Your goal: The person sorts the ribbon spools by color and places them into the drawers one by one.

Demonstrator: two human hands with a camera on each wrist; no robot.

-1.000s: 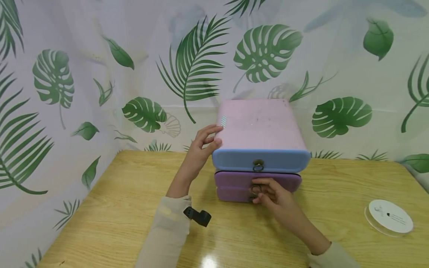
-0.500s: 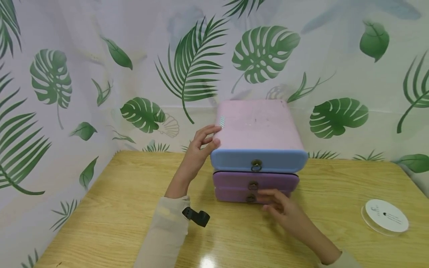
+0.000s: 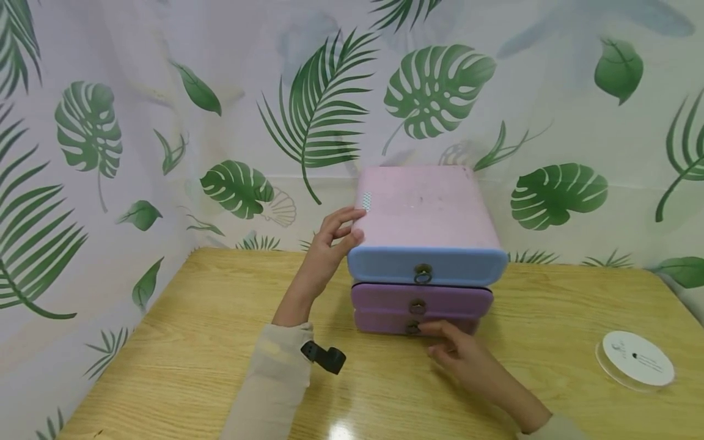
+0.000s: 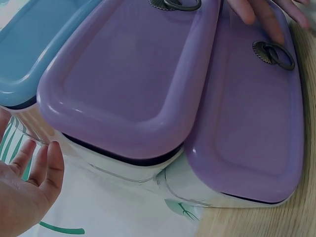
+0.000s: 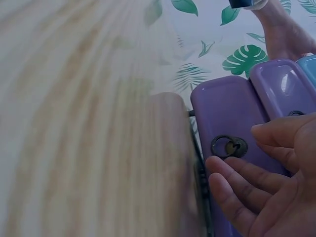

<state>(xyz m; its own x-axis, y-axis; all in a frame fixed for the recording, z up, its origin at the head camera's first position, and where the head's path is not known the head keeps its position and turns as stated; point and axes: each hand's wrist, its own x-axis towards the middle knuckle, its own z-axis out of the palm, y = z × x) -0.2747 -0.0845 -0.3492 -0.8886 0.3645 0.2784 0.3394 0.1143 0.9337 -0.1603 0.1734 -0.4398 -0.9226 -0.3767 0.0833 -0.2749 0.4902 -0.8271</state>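
A small three-drawer cabinet with a pink top [image 3: 423,205] stands on the table. Its blue top drawer [image 3: 379,266] has a bronze ring pull [image 3: 423,276]. Below are a purple middle drawer [image 3: 379,297] and a purple bottom drawer [image 3: 379,322]. My left hand [image 3: 324,253] rests on the cabinet's upper left edge, fingers extended over the top. With loosely bent fingers, my right hand [image 3: 464,357] is at the bottom drawer's front. In the right wrist view, its fingertips [image 5: 217,165] lie just under the bottom ring pull [image 5: 222,146], thumb apart from it.
On the right of the wood-grain table [image 3: 181,366] lies a white spool [image 3: 638,359]. Behind the cabinet hangs a white cloth [image 3: 236,122] printed with green leaves. A black strap [image 3: 324,355] sticks out from the left wrist.
My right hand has let go of the middle drawer's ring pull, drawn back a little, and come down to the bottom drawer's ring. The left hand stays on the cabinet.
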